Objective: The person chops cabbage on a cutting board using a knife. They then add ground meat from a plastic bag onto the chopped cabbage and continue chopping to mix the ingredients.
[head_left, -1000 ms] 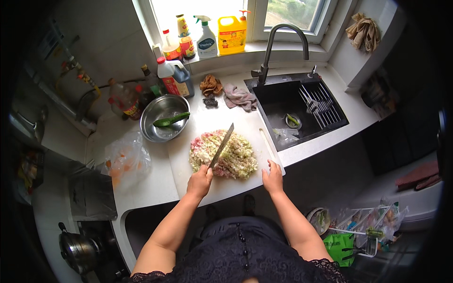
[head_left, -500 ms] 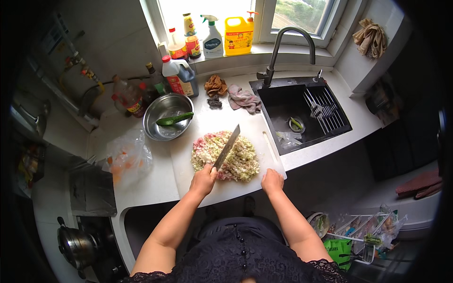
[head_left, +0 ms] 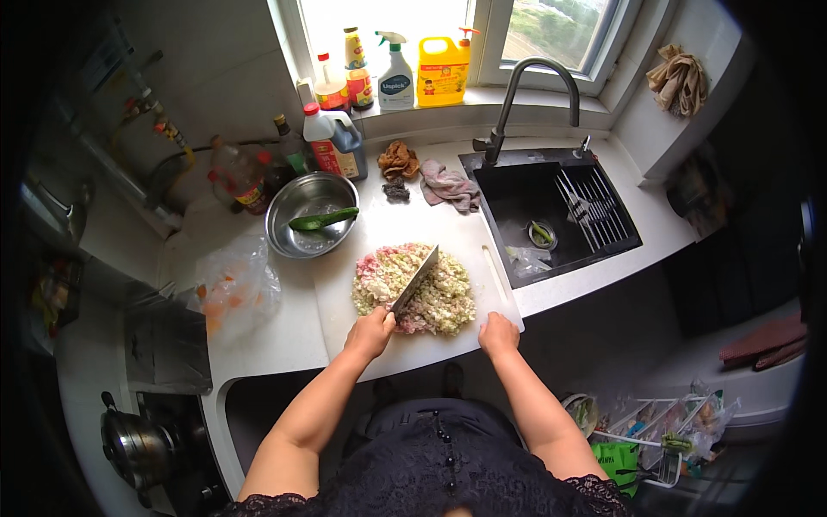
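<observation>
My left hand [head_left: 370, 334] is closed around the handle of a cleaver [head_left: 416, 280]. Its blade slants up and to the right over a mound of chopped meat and pale green vegetable [head_left: 448, 297], the edge down in or against the mince. The mound lies on a white cutting board [head_left: 336, 297]. At the board's near right corner, my right hand [head_left: 499, 333] is closed over its edge, the fingertips partly hidden.
A steel bowl [head_left: 289, 239] holding a green cucumber [head_left: 323, 220] stands behind the board, left of a cloth [head_left: 450, 187]. To the right is a black sink [head_left: 517, 207] with a tall faucet [head_left: 508, 95]. A plastic bag [head_left: 237, 280] lies left.
The cleaver blade has come down a little toward the mince. My right hand stays at the board's corner. The whole view has shifted slightly.
</observation>
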The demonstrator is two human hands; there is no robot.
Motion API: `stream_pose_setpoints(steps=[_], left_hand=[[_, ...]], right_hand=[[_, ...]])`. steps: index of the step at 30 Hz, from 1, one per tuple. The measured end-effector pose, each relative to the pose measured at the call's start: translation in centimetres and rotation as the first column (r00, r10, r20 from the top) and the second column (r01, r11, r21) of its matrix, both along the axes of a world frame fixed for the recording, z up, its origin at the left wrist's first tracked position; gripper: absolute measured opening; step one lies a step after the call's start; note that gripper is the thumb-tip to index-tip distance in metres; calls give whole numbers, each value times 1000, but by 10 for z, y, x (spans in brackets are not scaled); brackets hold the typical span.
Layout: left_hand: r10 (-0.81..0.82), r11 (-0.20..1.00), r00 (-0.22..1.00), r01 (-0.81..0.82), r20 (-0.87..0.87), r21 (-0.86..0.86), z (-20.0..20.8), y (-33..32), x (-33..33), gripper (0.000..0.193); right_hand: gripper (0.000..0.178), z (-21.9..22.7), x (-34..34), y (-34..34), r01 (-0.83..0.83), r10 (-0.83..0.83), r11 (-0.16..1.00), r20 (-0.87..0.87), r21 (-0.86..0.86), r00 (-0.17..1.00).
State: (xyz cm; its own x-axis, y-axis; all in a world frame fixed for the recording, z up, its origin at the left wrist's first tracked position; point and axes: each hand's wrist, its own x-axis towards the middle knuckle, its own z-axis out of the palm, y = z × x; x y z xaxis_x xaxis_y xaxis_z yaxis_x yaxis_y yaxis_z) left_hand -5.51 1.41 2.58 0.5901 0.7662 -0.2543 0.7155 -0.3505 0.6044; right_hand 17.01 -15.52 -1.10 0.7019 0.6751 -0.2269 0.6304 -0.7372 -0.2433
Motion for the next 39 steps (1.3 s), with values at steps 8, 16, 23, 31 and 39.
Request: stream_pose_setpoints(steps=[8, 16, 23, 31, 39], left_hand=[[74, 995, 997, -76, 21, 72, 1, 5, -22, 36], [126, 988, 990, -131, 61, 80, -11, 15, -32, 36], [111, 984, 987, -126, 120, 127, -5, 20, -28, 37], [84, 995, 996, -84, 7, 55, 6, 11, -21, 37], [80, 996, 996, -81, 28, 41, 18, 12, 2, 38]], right_hand=[[20, -4, 1, -1, 0, 0, 1000, 12, 1, 1000], [22, -4, 1, 0, -13, 15, 999, 23, -50, 1000], [22, -1, 5, 2, -11, 12, 999, 11, -40, 1000], [25, -3, 3, 2, -6, 6, 998, 1, -59, 1000], [26, 3, 3, 2, 15, -16, 998, -28, -58, 999]])
